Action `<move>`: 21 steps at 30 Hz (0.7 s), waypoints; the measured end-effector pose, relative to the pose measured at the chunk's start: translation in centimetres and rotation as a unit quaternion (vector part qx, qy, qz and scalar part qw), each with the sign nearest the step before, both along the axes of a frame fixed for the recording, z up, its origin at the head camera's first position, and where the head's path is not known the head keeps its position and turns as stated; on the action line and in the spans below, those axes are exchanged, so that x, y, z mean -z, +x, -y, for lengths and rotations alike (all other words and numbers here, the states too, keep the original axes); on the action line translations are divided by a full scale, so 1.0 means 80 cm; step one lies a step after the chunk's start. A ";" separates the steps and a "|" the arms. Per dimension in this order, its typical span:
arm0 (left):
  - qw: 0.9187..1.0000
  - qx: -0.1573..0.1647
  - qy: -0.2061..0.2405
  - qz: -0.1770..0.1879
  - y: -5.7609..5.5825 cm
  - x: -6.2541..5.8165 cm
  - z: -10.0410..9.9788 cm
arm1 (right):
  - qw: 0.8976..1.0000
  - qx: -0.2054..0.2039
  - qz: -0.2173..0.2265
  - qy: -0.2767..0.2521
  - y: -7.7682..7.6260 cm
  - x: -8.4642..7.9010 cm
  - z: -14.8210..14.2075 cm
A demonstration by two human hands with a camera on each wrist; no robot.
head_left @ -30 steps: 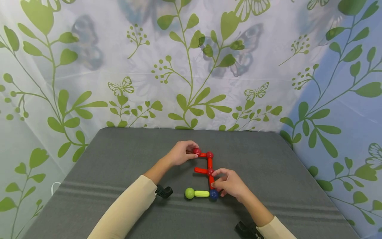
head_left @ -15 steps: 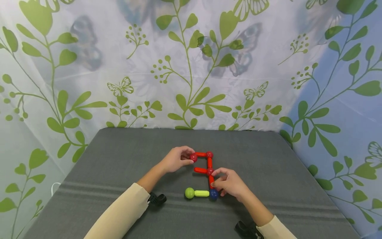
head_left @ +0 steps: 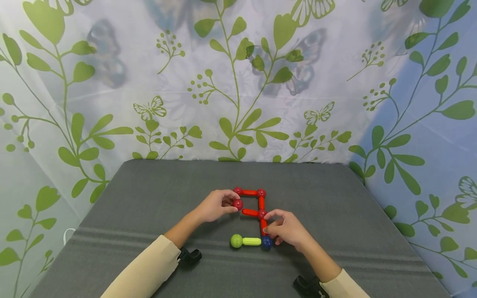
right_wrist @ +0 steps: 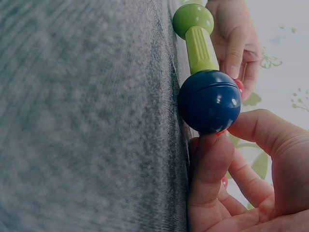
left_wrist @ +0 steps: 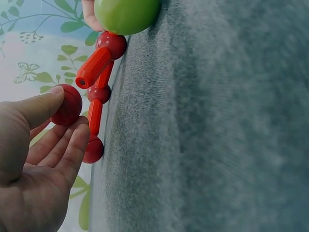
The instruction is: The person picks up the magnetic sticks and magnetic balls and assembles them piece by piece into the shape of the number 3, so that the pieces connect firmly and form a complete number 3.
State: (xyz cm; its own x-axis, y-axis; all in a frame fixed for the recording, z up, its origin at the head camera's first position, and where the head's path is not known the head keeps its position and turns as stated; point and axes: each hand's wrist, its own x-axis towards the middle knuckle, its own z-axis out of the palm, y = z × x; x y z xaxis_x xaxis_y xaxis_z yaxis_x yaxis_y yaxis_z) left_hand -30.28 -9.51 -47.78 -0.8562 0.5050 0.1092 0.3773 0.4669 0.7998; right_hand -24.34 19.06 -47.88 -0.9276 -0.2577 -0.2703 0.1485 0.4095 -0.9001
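Observation:
My left hand point(head_left: 216, 205) pinches a red ball point(left_wrist: 67, 105) between thumb and fingers. In the head view that ball sits just left of the free end of the middle red rod point(head_left: 250, 212); the left wrist view shows a gap between them. My right hand point(head_left: 288, 229) holds the lower upright red rod point(head_left: 263, 226) by the blue ball point(right_wrist: 209, 102). The upright line of red rods runs up through a centre red ball point(head_left: 262, 214) to a corner red ball point(head_left: 261, 193). From there the top red rod point(head_left: 249, 192) leads left to another red ball point(head_left: 237, 191).
A light green rod point(head_left: 251, 241) extends left from the blue ball to a green ball point(head_left: 236, 241). Everything lies on a grey cloth-covered table point(head_left: 167, 182). A leaf-patterned curtain point(head_left: 179, 95) hangs behind it. Each wrist wears a black device point(head_left: 190, 257).
My left hand has moved left and down with its red ball, from the top rod's end to beside the middle rod. The top rod's end ball has come into view. My right hand stays put.

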 end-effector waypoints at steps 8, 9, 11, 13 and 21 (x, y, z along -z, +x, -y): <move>1.000 0.007 0.000 0.003 0.005 0.001 0.002 | 1.000 -0.002 0.002 -0.005 0.000 -0.002 0.000; 1.000 0.010 0.001 0.003 0.005 0.001 0.002 | 1.000 -0.002 0.002 -0.005 0.000 -0.002 0.000; 1.000 0.015 -0.001 0.004 0.007 0.002 0.002 | 1.000 -0.002 0.002 -0.005 0.000 -0.002 0.000; 1.000 0.018 -0.003 0.005 0.008 0.003 0.002 | 1.000 -0.001 0.002 -0.004 0.000 -0.002 0.000; 1.000 0.017 -0.019 -0.005 0.010 0.006 0.002 | 1.000 0.008 0.001 0.009 -0.002 0.002 0.002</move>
State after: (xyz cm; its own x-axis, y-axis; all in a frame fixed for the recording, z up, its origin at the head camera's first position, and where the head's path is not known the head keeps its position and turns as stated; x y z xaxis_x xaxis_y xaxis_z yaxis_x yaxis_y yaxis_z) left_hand -29.45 -9.64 -48.27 -0.8379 0.5370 0.0981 0.4009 0.4832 0.7783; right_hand -24.47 18.90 -48.01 -0.9307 -0.2379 -0.2777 0.1577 0.4241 -0.8918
